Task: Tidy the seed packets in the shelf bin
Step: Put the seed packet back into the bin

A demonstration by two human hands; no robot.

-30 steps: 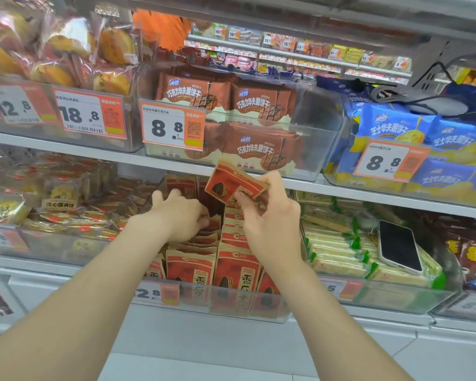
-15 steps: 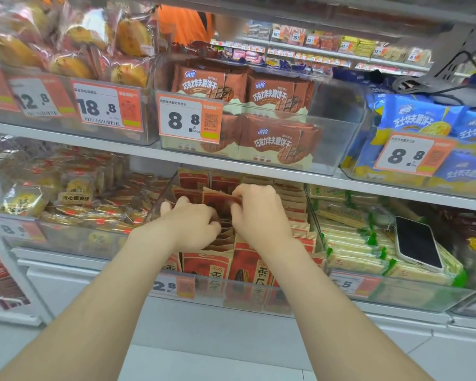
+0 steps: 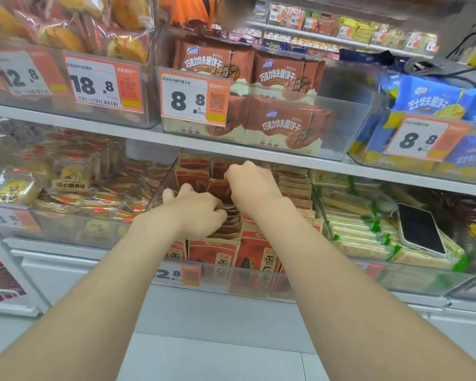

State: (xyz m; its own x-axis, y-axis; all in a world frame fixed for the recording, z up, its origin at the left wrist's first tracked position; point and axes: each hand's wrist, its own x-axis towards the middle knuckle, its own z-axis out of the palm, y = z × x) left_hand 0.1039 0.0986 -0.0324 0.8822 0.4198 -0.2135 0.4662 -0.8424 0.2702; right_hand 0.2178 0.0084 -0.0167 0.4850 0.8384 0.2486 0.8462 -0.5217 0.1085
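Note:
Red and tan seed packets (image 3: pixel 213 253) stand in rows inside a clear shelf bin (image 3: pixel 259 281) on the lower shelf. My left hand (image 3: pixel 195 209) lies on the left row with its fingers curled over the packet tops. Further back in the bin, my right hand (image 3: pixel 252 182) pinches a red packet (image 3: pixel 217 188) that stands tilted among the rear packets. Both hands hide the middle packets.
A phone (image 3: pixel 419 232) lies on green and white packets in the bin to the right. Egg-yolk pastries (image 3: pixel 69 177) fill the bin to the left. The shelf above (image 3: pixel 231 149) hangs close over my hands, carrying brown wafer bags (image 3: pixel 283 125) and price tags.
My right hand brought a red packet down from above the bin and pushed it in among the rear packets. My left hand stayed on the left row. The camera moved closer.

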